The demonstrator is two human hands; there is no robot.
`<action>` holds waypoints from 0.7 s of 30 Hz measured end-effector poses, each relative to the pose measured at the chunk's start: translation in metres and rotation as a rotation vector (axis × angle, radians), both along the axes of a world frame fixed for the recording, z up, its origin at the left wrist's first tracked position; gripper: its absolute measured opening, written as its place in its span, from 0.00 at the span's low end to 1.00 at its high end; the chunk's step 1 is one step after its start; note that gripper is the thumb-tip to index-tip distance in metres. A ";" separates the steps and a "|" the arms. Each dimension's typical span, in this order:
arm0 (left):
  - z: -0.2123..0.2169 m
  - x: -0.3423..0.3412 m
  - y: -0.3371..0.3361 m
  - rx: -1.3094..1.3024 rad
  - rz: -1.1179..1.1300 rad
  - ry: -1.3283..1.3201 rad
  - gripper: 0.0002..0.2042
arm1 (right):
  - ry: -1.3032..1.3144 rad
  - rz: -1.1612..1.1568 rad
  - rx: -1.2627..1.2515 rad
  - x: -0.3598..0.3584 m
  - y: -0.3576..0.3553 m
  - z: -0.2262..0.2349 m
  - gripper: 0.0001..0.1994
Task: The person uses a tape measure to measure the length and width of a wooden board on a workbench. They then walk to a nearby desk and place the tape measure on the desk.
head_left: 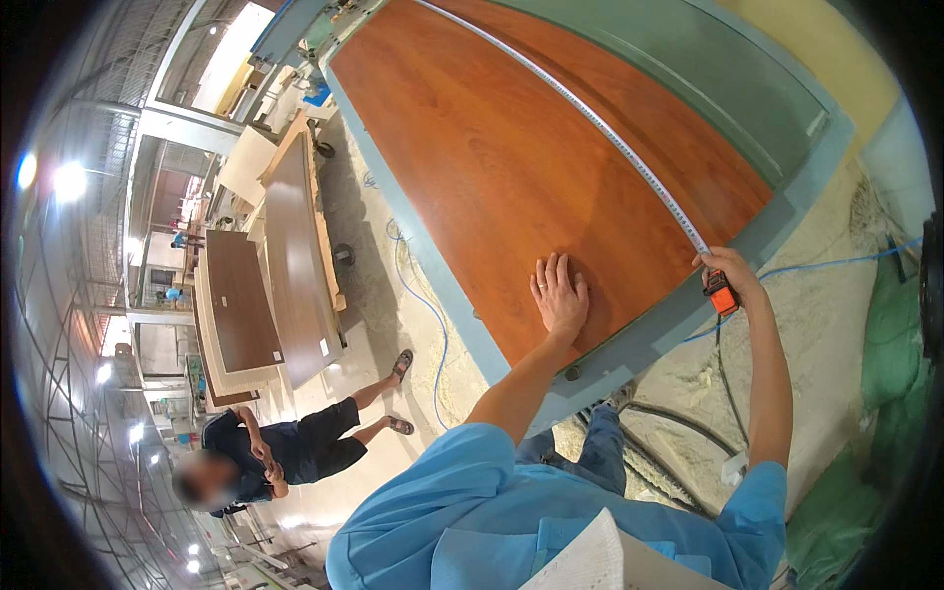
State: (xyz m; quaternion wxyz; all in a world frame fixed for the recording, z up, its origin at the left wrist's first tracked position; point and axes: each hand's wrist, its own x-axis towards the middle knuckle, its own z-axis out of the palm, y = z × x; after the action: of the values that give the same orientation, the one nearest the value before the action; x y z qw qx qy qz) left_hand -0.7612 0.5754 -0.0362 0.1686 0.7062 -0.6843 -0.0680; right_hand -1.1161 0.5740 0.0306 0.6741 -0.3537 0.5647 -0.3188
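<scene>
A long reddish-brown wood panel lies on a grey-green work table. Flat on the panel near its close end rests my left hand, fingers stretched out, a ring on one of them. My right hand grips an orange and black tape measure at the panel's near edge. From its case the pale tape blade runs out lengthwise over the panel to the far end, past the top of the view. Where the blade's tip sits is not in view.
A person in dark clothes stands to the left. Dark brown panels lean or lie in stacks behind, partly on a wheeled cart. A blue hose trails over the floor; black hoses run by my feet. Green sacks lie at right.
</scene>
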 end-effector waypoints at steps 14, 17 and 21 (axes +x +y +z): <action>-0.005 -0.002 0.002 -0.069 -0.065 -0.058 0.25 | 0.077 -0.001 -0.098 -0.049 -0.004 -0.021 0.14; 0.000 0.004 0.000 -0.079 -0.031 -0.105 0.25 | -0.006 0.004 -0.093 -0.048 -0.016 -0.009 0.14; 0.003 0.001 -0.004 0.007 -0.008 -0.058 0.26 | 0.110 -0.011 0.019 -0.057 -0.025 0.005 0.14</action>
State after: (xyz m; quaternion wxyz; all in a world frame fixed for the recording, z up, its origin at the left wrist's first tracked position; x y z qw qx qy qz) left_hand -0.7600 0.5711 -0.0331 0.1458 0.7057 -0.6915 -0.0507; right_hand -1.1727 0.5491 0.0361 0.6435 -0.3612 0.6058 -0.2974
